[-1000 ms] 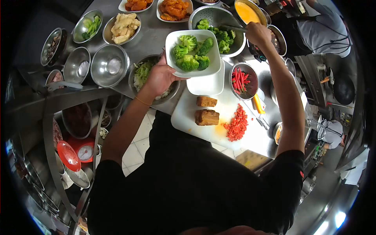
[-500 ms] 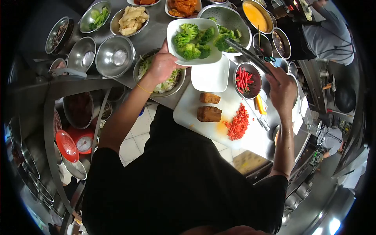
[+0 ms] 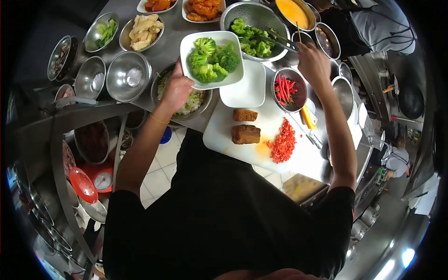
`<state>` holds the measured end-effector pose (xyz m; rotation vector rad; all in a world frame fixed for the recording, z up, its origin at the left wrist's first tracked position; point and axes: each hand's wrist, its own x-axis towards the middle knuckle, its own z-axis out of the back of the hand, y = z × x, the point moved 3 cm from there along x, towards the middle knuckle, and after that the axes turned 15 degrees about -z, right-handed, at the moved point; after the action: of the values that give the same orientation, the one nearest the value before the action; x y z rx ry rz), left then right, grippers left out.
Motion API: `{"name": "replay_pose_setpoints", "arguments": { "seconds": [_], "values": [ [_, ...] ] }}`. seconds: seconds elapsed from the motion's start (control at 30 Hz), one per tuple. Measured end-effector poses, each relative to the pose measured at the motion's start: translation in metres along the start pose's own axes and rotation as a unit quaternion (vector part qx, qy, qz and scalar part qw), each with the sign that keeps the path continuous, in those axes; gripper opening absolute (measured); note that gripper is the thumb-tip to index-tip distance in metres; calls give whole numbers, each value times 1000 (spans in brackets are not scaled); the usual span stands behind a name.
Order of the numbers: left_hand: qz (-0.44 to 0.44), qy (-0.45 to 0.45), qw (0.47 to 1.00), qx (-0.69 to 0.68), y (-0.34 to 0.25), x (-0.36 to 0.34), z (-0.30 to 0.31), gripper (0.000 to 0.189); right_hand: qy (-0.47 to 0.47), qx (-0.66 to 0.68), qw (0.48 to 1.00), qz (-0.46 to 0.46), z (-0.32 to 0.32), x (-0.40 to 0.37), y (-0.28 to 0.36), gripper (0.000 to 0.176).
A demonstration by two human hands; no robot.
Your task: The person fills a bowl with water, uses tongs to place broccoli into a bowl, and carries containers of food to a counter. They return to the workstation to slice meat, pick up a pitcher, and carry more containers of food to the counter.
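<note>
My left hand (image 3: 177, 91) grips the left edge of a square white bowl (image 3: 185, 56) with several broccoli florets (image 3: 210, 73) in it. My right hand (image 3: 313, 63) is closed around metal tongs (image 3: 285, 42), whose tips reach into a perforated metal colander (image 3: 228, 18) among more broccoli (image 3: 252, 38). Below the held bowl, an empty white dish (image 3: 242, 86) rests at the top of the white cutting board (image 3: 217, 133). Two brown blocks of food (image 3: 246, 134) and a heap of chopped red chilli (image 3: 283, 143) lie on the board.
A metal bowl of whole red chillies (image 3: 285, 89) stands right of the dish. Near it lies a yellow-handled knife (image 3: 308, 117). Metal bowls (image 3: 128, 77) fill the left side. Orange liquid (image 3: 295, 13) fills a bowl at the back. Another person (image 3: 382, 28) stands at upper right.
The tongs have moved from above the colander's near edge into its broccoli, with my right hand higher up. My left hand and the held bowl have shifted left and slightly down.
</note>
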<state>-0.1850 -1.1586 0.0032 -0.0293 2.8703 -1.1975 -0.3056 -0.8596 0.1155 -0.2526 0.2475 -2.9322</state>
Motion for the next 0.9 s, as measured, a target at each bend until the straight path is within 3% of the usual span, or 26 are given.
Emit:
{"name": "replay_pose_setpoints", "arguments": {
  "seconds": [0.1,0.17,0.23,0.3,0.33,0.4,0.43,0.5,0.6,0.63,0.73,0.83,0.9],
  "values": [
    [-12,5,1000,21,0,0,-3,82,-39,-51,998,3,-45,20,1,17],
    [-10,-13,1000,23,1,3,-2,84,-47,8,999,-18,-25,16,-2,15],
    [-20,9,998,56,3,5,-1,84,12,122,988,-89,-1,5,-14,26],
    [-25,12,998,55,4,7,-3,83,195,364,906,-93,4,-3,-33,31],
    [-27,20,998,54,4,9,-6,83,194,363,907,-93,19,-11,-20,31],
    [-23,23,999,43,5,9,-16,82,331,487,788,-181,35,-30,6,23],
    [-21,24,999,33,5,9,-21,82,369,495,773,-147,16,-30,11,25],
    [-13,39,999,34,9,8,-25,81,356,452,801,-166,-3,-36,24,21],
    [12,20,1000,8,15,6,-23,77,226,298,925,-64,4,-39,24,23],
    [12,23,1000,6,16,5,-23,77,224,297,926,-66,19,-40,20,23],
    [23,-2,1000,0,14,1,-14,77,65,199,976,-67,39,-32,0,24],
    [12,-4,1000,8,10,0,-7,77,44,-13,996,-73,13,-1,-9,26],
    [7,-6,1000,17,5,0,-8,77,-3,-43,999,-28,-30,18,-15,19]
  ]
}}
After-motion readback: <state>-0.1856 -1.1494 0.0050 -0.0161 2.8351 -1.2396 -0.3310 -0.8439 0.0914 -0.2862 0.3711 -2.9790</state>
